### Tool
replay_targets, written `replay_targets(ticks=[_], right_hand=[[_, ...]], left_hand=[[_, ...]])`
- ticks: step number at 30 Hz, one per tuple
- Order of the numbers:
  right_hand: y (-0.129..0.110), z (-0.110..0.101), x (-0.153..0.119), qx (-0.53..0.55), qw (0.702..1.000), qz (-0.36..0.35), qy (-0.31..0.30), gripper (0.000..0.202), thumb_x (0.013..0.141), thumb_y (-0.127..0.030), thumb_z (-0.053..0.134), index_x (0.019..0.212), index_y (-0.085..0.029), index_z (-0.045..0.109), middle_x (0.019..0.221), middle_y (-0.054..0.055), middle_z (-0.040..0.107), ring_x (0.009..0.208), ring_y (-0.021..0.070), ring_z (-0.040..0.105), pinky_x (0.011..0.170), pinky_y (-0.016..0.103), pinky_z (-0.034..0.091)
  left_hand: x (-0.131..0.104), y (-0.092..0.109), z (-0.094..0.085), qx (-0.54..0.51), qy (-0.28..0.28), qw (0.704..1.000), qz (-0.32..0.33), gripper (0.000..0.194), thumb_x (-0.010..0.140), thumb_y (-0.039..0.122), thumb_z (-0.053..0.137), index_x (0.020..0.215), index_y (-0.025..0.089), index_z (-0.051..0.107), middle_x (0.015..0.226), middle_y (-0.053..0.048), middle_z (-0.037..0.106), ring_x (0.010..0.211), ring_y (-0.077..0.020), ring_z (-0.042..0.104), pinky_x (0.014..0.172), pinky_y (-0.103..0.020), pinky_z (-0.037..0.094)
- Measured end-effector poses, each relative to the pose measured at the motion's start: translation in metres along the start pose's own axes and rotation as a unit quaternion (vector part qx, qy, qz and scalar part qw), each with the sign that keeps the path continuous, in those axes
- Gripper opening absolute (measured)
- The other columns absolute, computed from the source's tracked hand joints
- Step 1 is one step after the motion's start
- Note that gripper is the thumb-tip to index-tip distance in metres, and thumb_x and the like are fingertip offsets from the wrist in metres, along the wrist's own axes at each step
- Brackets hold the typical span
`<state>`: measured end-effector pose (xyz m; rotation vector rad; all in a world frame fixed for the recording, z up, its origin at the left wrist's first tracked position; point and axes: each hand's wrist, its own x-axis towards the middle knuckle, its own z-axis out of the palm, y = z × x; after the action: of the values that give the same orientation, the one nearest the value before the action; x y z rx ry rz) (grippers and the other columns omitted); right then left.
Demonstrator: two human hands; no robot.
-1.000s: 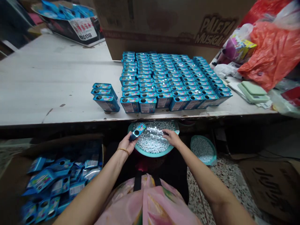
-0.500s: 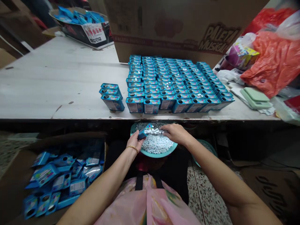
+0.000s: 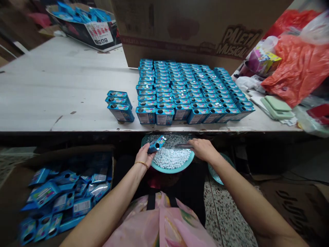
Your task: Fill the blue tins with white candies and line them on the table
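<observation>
My left hand (image 3: 144,155) holds a small blue candy box (image 3: 156,144), tilted, its round opening dark. A few white candies sit at the box's edges. Below it is a turquoise basin (image 3: 170,170) filled with small white candies (image 3: 172,158). My right hand (image 3: 203,149) grips a thin greyish scoop (image 3: 184,146) over the basin's right side; no candies show on it. On the table (image 3: 48,89), rows of upright blue boxes (image 3: 180,92) stand close together, some with stray white candies on top. Several more boxes (image 3: 120,112) stand apart to their left.
A carton of blue boxes (image 3: 113,161) is at lower left. Behind the rows stands a large cardboard box (image 3: 180,34); a black carton (image 3: 102,37) is at back left. Right are red plastic bags (image 3: 295,65) and a green scale (image 3: 277,107). Another turquoise basin (image 3: 218,178) sits lower right.
The scoop, heaped with candies against the box earlier, has drawn back to the right and looks bare. My left hand still holds the box, whose opening now shows.
</observation>
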<state>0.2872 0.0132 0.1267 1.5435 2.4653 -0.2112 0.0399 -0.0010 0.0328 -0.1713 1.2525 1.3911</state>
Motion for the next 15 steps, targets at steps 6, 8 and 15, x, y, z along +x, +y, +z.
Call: replay_targets(ticks=[6, 8, 15], right_hand=[[-0.028, 0.095, 0.033, 0.127, 0.99, 0.061, -0.018, 0.028, 0.082, -0.023, 0.042, 0.108, -0.022, 0.052, 0.104, 0.007, 0.062, 0.095, 0.0174, 0.056, 0.077, 0.025, 0.04], [-0.04, 0.111, 0.046, 0.15, 0.986, 0.064, -0.013, 0.03, 0.084, -0.028, 0.04, 0.113, -0.024, 0.049, 0.108, 0.004, 0.061, 0.099, 0.0169, 0.055, 0.078, 0.024, 0.04], [-0.019, 0.113, 0.044, 0.325, 0.944, 0.054, 0.034, 0.031, 0.077, -0.027, 0.051, 0.108, -0.025, 0.053, 0.102, 0.001, 0.062, 0.092, 0.016, 0.056, 0.077, 0.027, 0.042]], left_hand=[[0.011, 0.004, -0.008, -0.011, 0.005, 1.0, -0.001, 0.012, 0.073, 0.01, 0.057, 0.084, 0.015, 0.055, 0.072, -0.005, 0.061, 0.063, -0.0147, 0.062, 0.062, -0.034, 0.054], [0.014, 0.006, -0.01, -0.018, 0.004, 1.0, -0.014, 0.012, 0.073, 0.009, 0.056, 0.084, 0.014, 0.055, 0.073, -0.005, 0.062, 0.064, -0.0151, 0.062, 0.063, -0.035, 0.055], [0.015, 0.013, -0.015, -0.043, -0.015, 0.998, -0.03, 0.007, 0.076, 0.01, 0.053, 0.082, 0.012, 0.056, 0.077, -0.008, 0.063, 0.071, -0.0173, 0.062, 0.068, -0.037, 0.054]])
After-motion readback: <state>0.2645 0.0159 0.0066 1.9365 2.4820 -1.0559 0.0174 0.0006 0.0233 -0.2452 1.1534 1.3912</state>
